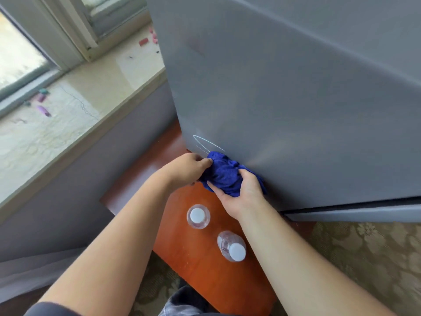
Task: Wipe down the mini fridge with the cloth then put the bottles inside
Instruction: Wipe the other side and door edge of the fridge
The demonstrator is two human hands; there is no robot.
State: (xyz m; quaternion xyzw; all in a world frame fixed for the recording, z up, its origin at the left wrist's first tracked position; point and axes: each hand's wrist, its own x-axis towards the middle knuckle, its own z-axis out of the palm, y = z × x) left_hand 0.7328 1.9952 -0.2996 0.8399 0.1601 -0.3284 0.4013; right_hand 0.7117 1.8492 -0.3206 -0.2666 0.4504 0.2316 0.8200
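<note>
A grey mini fridge (296,99) fills the upper right, its door closed, with a thin white scribble low on its side. A bunched blue cloth (224,173) is pressed against the fridge's lower left corner. My left hand (189,167) pinches the cloth's left end. My right hand (243,192) cups it from below and the right. Two clear bottles with white caps stand on the red-brown wooden surface (205,270) below my hands: one (198,216) nearer the fridge, the other (232,246) closer to me.
A pale stone window sill (75,115) with small pink and purple bits runs along the left under a window (20,53). A grey wall drops below the sill. Patterned carpet (369,254) lies at the lower right.
</note>
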